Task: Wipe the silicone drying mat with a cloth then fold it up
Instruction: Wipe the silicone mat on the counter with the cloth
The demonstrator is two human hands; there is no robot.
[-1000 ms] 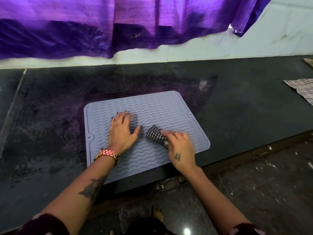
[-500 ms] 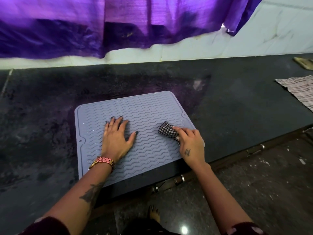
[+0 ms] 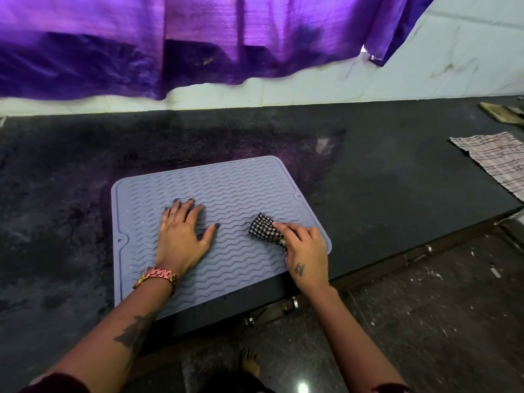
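Lavender silicone drying mat (image 3: 226, 194) flat on dark stone tabletop (image 3: 382, 180), near front edge, wavy ribs up. Left hand (image 3: 181, 236) palm-down on mat centre-left, fingers (image 3: 177, 207) straight, slightly spread, thumb out to side; pink watch (image 3: 157, 276) on wrist. Right hand (image 3: 304, 251) at mat's right front corner, fingers (image 3: 286, 226) curled, pinching bunched black-and-white checked cloth (image 3: 263, 229) against mat. Plaid towel (image 3: 493, 157) on tabletop far right, well apart from mat. Purple curtain (image 3: 170, 43) on wall behind. Bare foot (image 3: 249, 361) on floor below
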